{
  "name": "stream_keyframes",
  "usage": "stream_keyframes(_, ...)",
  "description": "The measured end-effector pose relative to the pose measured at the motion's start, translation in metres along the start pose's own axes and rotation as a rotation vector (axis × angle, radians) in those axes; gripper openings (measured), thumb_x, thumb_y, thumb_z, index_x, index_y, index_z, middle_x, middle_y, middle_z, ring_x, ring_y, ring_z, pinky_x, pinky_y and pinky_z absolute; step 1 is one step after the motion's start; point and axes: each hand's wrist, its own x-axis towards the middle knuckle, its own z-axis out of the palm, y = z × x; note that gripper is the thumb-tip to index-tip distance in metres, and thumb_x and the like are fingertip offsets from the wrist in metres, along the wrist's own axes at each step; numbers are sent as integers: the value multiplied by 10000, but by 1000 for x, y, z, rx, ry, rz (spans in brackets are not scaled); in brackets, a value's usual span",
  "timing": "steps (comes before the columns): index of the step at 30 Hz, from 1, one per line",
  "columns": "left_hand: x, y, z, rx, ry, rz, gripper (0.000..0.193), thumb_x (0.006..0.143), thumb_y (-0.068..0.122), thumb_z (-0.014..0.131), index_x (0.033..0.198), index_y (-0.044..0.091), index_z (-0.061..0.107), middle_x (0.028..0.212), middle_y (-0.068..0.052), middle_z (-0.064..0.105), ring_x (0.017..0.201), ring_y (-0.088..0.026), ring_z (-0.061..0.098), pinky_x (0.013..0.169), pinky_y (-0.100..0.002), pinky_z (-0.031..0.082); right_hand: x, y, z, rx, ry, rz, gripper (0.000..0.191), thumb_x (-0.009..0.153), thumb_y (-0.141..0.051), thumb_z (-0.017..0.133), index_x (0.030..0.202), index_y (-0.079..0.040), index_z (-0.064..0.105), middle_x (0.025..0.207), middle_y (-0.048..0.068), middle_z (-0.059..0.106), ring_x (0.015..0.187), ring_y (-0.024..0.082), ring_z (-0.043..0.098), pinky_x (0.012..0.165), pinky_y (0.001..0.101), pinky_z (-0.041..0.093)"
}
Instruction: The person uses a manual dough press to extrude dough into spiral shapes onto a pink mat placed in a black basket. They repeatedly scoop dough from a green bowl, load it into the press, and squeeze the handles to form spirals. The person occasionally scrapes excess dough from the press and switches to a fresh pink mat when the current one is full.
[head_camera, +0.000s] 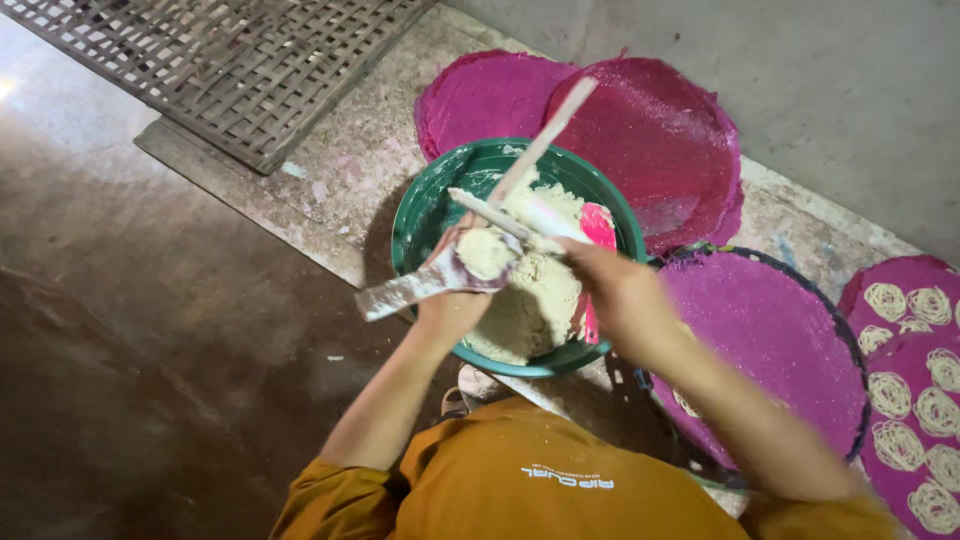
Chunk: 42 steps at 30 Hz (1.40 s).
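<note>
My left hand (455, 300) clamps the flat dough-caked paddle (420, 285), my right hand (610, 285) grips the scraper stick (505, 215); I should scrape firmly, keeping both over the green basin (420, 215).

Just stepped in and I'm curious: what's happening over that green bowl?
A person in an orange shirt works over a green bowl of pale dough. The left hand holds a dough-smeared flat tool bearing a lump of dough. The right hand holds a pale stick-like scraper across it. Pink-covered round trays lie around; one at the right carries noodle coils.
</note>
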Motion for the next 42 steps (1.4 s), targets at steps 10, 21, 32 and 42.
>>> stream_keyframes(10, 28, -1, -4, 118, -34, -94, 988, 709, 344, 854, 1504, -76, 443, 1559, -234, 418, 1080, -435, 576, 902, -525, 530, -39, 79, 48, 459, -71, 174, 387, 1034, -42, 590, 1417, 17, 581, 1213, 191, 752, 1039, 177, 677, 900, 316, 534)
stream_keyframes(21, 35, -4, -21, 194, -300, -379, 537, 983, 365, 555, 1492, 212, 483, 1370, -179, 626, 1027, -315, 677, 843, -440, 579, 2, 51, -2, 239, -454, 511, 364, 959, -279, 588, 1296, -196, 697, 751, 112, 777, 580, 159, 727, 572, 305, 579)
stream_keyframes(32, -23, -7, 11, -202, -479, -94, 594, 904, 328, 697, 1448, 127, 566, 1432, -119, 637, 1309, -268, 620, 1128, -396, 474, 14, -4, 15, -732, -583, -498, 203, 874, -199, 597, 1033, -79, 633, 840, 65, 664, 721, 239, 707, 581, 378, 567)
stream_keyframes(42, -6, -11, -5, 45, -394, 39, 688, 814, 300, 745, 1446, 118, 542, 1471, -111, 557, 1283, -312, 559, 1075, -410, 461, 33, -14, 9, -785, -569, -354, 200, 851, -148, 606, 1031, -65, 633, 833, 73, 676, 696, 251, 714, 538, 384, 577)
